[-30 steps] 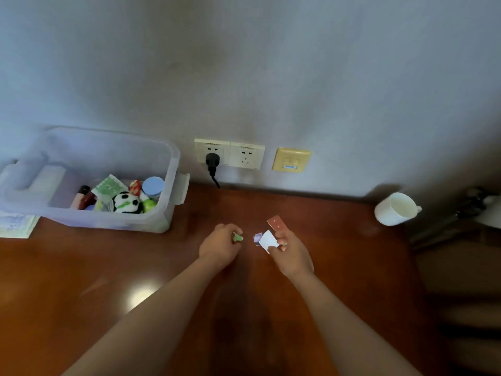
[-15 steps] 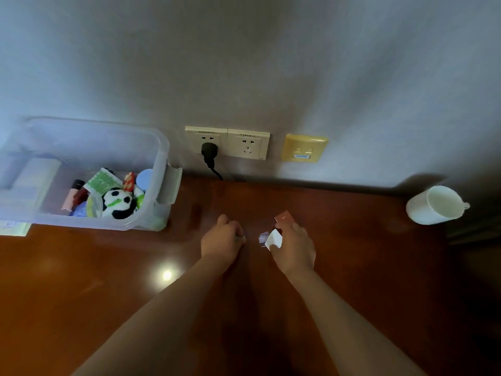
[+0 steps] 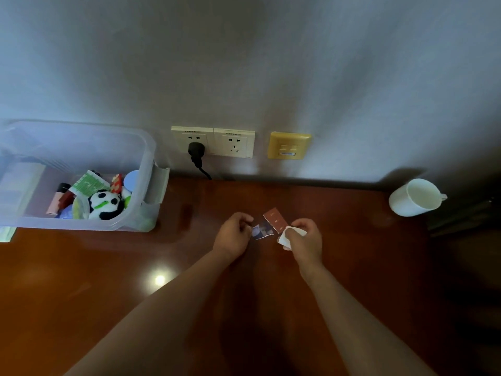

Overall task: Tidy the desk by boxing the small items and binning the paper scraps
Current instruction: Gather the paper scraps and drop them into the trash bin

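At centre frame on the glossy red-brown wooden bench (image 3: 81,267), the right grip (image 3: 305,240) pinches a crumpled white paper scrap (image 3: 284,238). The left grip (image 3: 233,236) curls beside a torn bluish paper scrap (image 3: 261,230); whether it holds anything, I cannot tell.

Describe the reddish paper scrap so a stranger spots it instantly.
Find the yellow wall plate above the desk, then drop down between the left hand and right hand. The reddish scrap is there; its neighbours are a bluish scrap and a white scrap.

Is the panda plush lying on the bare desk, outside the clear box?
No, the panda plush sits inside the clear box, which stands on the desk.
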A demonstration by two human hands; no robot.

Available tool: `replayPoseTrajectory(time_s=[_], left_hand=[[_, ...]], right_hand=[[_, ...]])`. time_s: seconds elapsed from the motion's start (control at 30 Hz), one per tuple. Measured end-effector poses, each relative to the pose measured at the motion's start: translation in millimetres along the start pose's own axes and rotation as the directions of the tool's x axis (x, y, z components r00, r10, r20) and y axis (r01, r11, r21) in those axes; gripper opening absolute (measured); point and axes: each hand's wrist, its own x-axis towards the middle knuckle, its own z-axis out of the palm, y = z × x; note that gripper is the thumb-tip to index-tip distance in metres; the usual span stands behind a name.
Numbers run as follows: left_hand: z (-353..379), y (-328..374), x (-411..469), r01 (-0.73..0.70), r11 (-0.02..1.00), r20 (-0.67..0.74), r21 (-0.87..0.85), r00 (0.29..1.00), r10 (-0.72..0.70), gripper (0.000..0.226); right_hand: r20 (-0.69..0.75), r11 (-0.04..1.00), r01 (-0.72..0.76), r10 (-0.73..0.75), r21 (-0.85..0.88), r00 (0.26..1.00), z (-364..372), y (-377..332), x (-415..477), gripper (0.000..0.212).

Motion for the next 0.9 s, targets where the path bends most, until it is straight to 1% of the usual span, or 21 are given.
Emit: replayPoseTrajectory(time_s=[0.03, 0.13, 0.17, 0.23, 0.27, 0.3, 0.33, 0.37, 0.43, 0.47, 0.53, 0.6, 0.67, 0.77, 0.83, 0.9], left_hand=[[4.4, 1.3, 2.9, 0.017, 0.999, 0.014, -0.032, 1.0, -0.016, 0.03], [13.9, 12.8, 7.5, 0.087, 0.993, 0.03, -0.085, 0.996, -0.085, 0.026], [16.2, 17.0, 7.7, 0.104, 0.992, 0.032, -0.078, 0.994, -0.102, 0.025], [19.2, 22.7, 7.5, 0.127, 0.992, 0.033, 0.011, 0.991, -0.127, 0.021], [20.3, 24.2, 7.3, 0.127, 0.989, 0.022, 0.08, 0.991, -0.13, 0.018], [20.9, 25.3, 6.8, 0.119, 0.982, 0.009, 0.145, 0.993, -0.122, 0.016], [21.2, 26.1, 6.5, 0.097, 0.973, 0.002, 0.207, 0.995, -0.1, 0.018], [21.2, 26.0, 6.0, 0.061, 0.959, 0.003, 0.275, 0.998, -0.064, 0.026], [23.2, 23.0, 7.1, -0.015, 0.912, 0.017, 0.411, 1.0, 0.009, 0.041], [24.0, 21.6, 7.4, -0.036, 0.891, 0.017, 0.452, 0.999, 0.032, 0.043], [25.0, 19.2, 7.5, -0.042, 0.877, 0.008, 0.478, 0.999, 0.043, 0.039], [24.6, 17.7, 7.9, -0.024, 0.884, -0.001, 0.468, 1.0, 0.027, 0.036], [23.4, 17.2, 8.2, -0.016, 0.88, -0.004, 0.474, 1.0, 0.021, 0.034], [21.8, 17.4, 9.0, -0.009, 0.872, -0.009, 0.489, 1.0, 0.015, 0.026], [22.3, 15.8, 10.3, 0.028, 0.907, -0.016, 0.421, 1.0, -0.023, 0.029], [21.8, 15.9, 10.7, 0.07, 0.942, -0.044, 0.327, 0.997, -0.059, 0.029]], right_hand=[[-0.012, 0.999, -0.034, 0.034, 0.025, 0.999, -4.8, 1.1, 1.9, 0.02], [-0.046, 0.992, -0.124, 0.123, -0.013, 0.991, -13.6, 0.4, 5.3, 0.015], [-0.039, 0.99, -0.138, 0.137, -0.019, 0.99, -14.3, 1.8, 6.7, 0.013], [-0.016, 0.989, -0.136, 0.136, -0.057, 0.991, -14.6, 6.1, 9.1, 0.011], [-0.012, 0.984, -0.109, 0.109, -0.14, 0.994, -13.7, 6.9, 9.4, 0.008], [-0.006, 0.963, -0.069, 0.07, -0.261, 0.998, -12.7, 8.7, 10.5, 0.007], [0.005, 0.926, -0.026, 0.03, -0.376, 1.0, -11.5, 10.8, 11.6, 0.009], [0.024, 0.887, 0.014, -0.003, -0.461, 1.0, -10.0, 13.3, 12.1, 0.012], [0.062, 0.817, 0.078, -0.052, -0.571, 0.997, -6.6, 16.8, 12.4, 0.019], [0.069, 0.781, 0.098, -0.07, -0.616, 0.995, -5.0, 18.8, 12.5, 0.022], [0.071, 0.724, 0.128, -0.108, -0.678, 0.992, -2.8, 21.6, 12.5, 0.022], [0.077, 0.71, 0.145, -0.127, -0.69, 0.989, -1.2, 22.8, 13.1, 0.016], [0.087, 0.735, 0.159, -0.135, -0.659, 0.987, 0.6, 23.9, 14.1, 0.013], [0.079, 0.789, 0.194, -0.183, -0.582, 0.98, 3.6, 23.0, 15.1, 0.016], [0.072, 0.802, 0.21, -0.206, -0.559, 0.976, 6.5, 18.4, 17.0, 0.017], [0.063, 0.789, 0.215, -0.219, -0.576, 0.974, 10.8, 14.2, 22.2, 0.017]])
